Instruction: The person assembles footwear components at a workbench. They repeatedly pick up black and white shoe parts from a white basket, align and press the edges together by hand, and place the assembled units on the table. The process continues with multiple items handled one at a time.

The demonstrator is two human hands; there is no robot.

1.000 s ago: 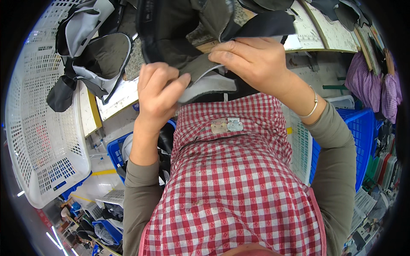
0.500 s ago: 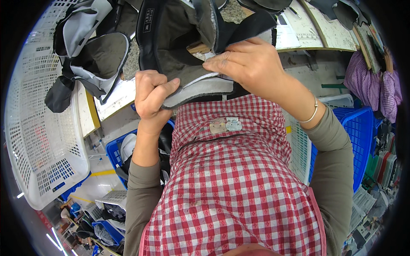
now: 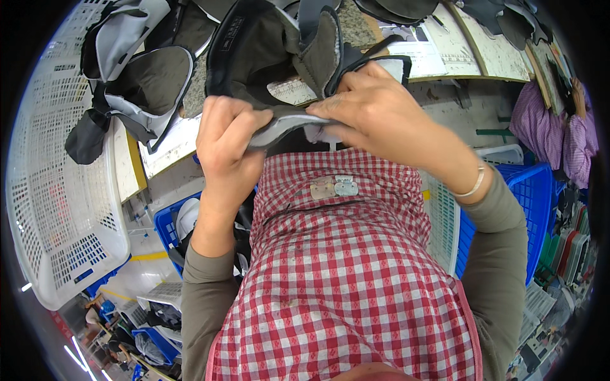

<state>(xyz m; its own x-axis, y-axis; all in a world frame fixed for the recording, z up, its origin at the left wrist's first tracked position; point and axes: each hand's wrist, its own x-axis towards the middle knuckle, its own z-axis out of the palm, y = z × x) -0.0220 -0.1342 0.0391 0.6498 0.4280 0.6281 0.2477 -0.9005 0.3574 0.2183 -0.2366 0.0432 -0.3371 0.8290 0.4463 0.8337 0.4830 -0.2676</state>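
A black boot upper (image 3: 219, 60) with grey-brown lining is held in front of my chest, at the near edge of the worktable. My left hand (image 3: 227, 136) is closed on its near rim, thumb on top. Farther along the same rim, my right hand (image 3: 375, 105) pinches the edge, with the fingers partly hidden underneath. Between my hands the light grey edge (image 3: 286, 126) is folded and bent upward. Through the upper's opening, part of a printed ruler scale (image 3: 292, 91) shows on the table.
More boot uppers (image 3: 152, 79) lie at the left by a large white plastic basket (image 3: 60, 216). A paper sheet (image 3: 416, 54) and a pen (image 3: 438, 23) rest on the table. Blue crates stand low at left (image 3: 166, 228) and right (image 3: 537, 209). A person in purple checks (image 3: 540, 120) is at far right.
The near edge of the boot upper has turned upward and folded between my hands, so its flat grey face shows less. My right wrist has dropped slightly.
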